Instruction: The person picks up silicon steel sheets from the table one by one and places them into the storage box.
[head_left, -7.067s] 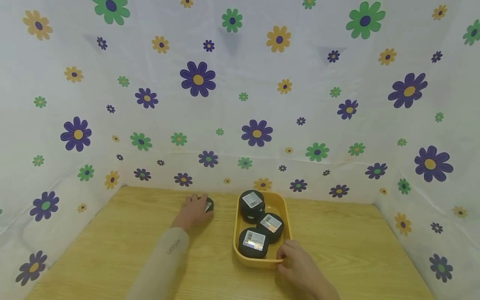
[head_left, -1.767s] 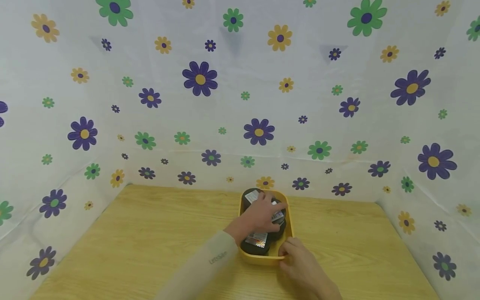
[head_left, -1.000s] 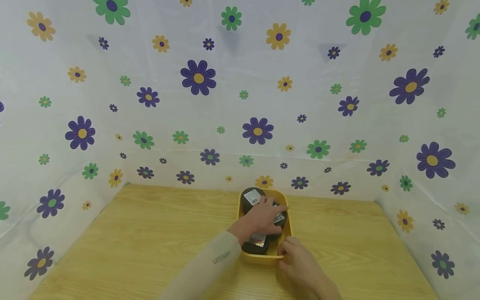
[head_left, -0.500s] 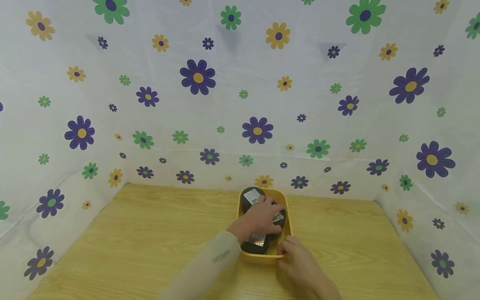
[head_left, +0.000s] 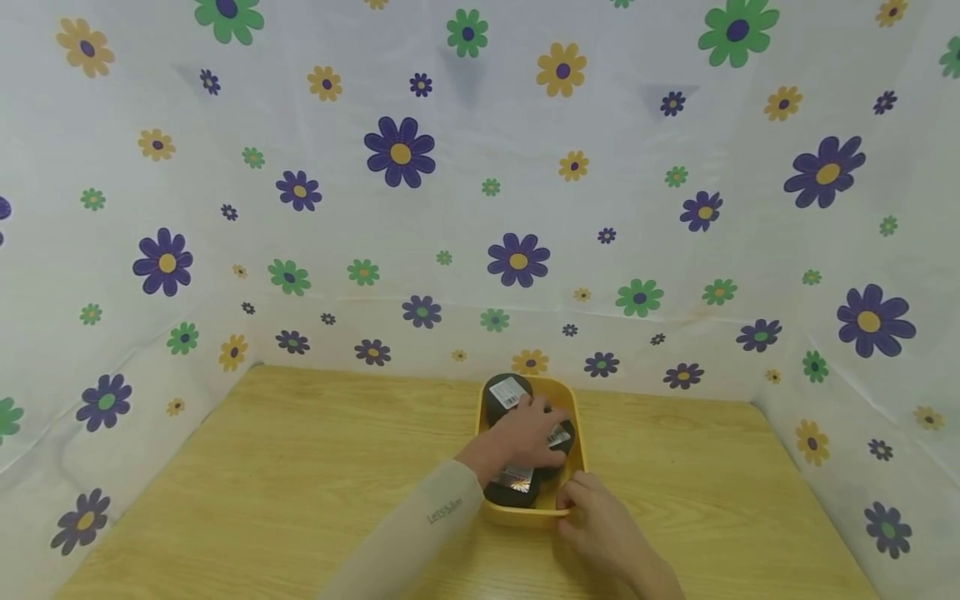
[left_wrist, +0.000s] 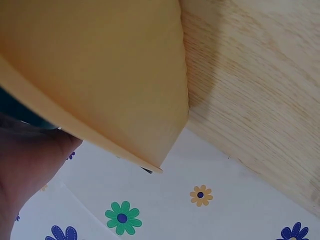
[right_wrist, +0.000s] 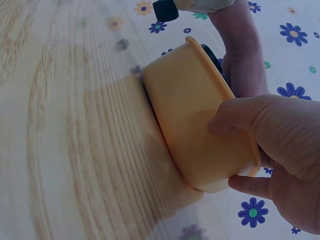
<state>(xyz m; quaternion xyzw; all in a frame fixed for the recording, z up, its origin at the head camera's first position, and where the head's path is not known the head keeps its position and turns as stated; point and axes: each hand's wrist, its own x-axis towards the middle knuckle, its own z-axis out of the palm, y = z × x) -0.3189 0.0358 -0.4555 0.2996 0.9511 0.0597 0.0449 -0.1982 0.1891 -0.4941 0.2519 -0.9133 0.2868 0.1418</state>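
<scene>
Several round black tubs with white barcode labels sit inside a yellow plastic bin (head_left: pixel 567 400) in the head view. My left hand (head_left: pixel 521 437) reaches into the bin and holds a black tub (head_left: pixel 560 435) near its right wall, fingers and thumb spread round the tub's edge. Beyond the fingers is another black tub (head_left: pixel 498 410), and a third tub (head_left: pixel 513 492) shows partly below the wrist. With my right hand (head_left: pixel 600 521) I grip the bin's near right corner; in the right wrist view the thumb (right_wrist: pixel 235 116) lies against the outer wall. Most of the held tub is hidden.
The bin stands on a light wooden table (head_left: pixel 300 467), close to its back edge. A white cloth (head_left: pixel 465 225) printed with flowers rises behind the table and along both sides.
Seven seconds ago my left hand was on a black tub at the table's left; now it is in the bin and that spot is bare. Recently both hands have kept almost still.
</scene>
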